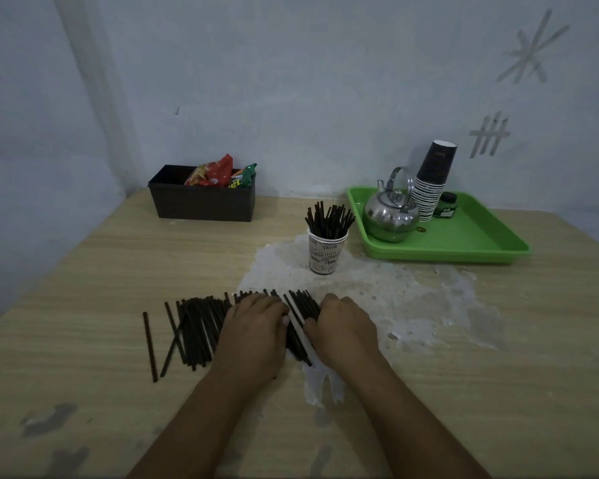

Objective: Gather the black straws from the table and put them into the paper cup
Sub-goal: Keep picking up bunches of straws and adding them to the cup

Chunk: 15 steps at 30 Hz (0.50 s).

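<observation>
Hands side by side, palms down on loose thin black plastic straws [201, 326] spread across wooden worktop [83, 271]: left hand [256, 323], right hand [343, 323], fingers curled, grip unclear. Printed white paper cup [326, 252] farther back, already holding straws.

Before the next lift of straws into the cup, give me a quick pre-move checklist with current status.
1. Paper cup upright on the table: ok.
2. Room left in the cup: cannot tell; it already holds a dense bunch of straws.
3. Both hands on the loose straws: ok; left hand and right hand lie on the pile's right part.
4. Bundle actually gripped: cannot tell; fingers are curled over the straws, hold hidden.
5. Pile gathered: not ok; several straws at the left lie apart and crossed.
6. Path from hands to cup: ok; only bare tabletop between; green tray sits off to the right.
</observation>
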Each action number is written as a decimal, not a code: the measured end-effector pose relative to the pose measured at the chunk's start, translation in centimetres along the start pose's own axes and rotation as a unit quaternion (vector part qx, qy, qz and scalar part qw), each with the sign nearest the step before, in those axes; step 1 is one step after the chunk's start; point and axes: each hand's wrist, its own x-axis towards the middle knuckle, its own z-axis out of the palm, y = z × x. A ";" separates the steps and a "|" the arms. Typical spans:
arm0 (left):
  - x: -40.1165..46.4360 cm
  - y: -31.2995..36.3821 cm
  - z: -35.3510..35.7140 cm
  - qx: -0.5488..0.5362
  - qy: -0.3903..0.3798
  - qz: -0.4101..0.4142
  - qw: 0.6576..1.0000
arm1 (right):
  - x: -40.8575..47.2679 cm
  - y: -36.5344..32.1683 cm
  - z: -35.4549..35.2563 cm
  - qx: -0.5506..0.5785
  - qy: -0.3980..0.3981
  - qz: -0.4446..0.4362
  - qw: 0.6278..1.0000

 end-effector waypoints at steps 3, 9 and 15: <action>-0.1 0.1 -0.2 0.002 -0.002 0.009 1.000 | 0.3 -0.2 0.0 0.002 -0.014 0.010 1.000; -0.1 0.0 -0.1 -0.003 -0.007 0.004 1.000 | 0.2 -0.2 0.5 -0.019 0.011 -0.002 1.000; -0.1 -0.2 -0.1 -0.019 0.004 -0.004 1.000 | 0.0 0.1 0.8 -0.013 0.015 -0.021 1.000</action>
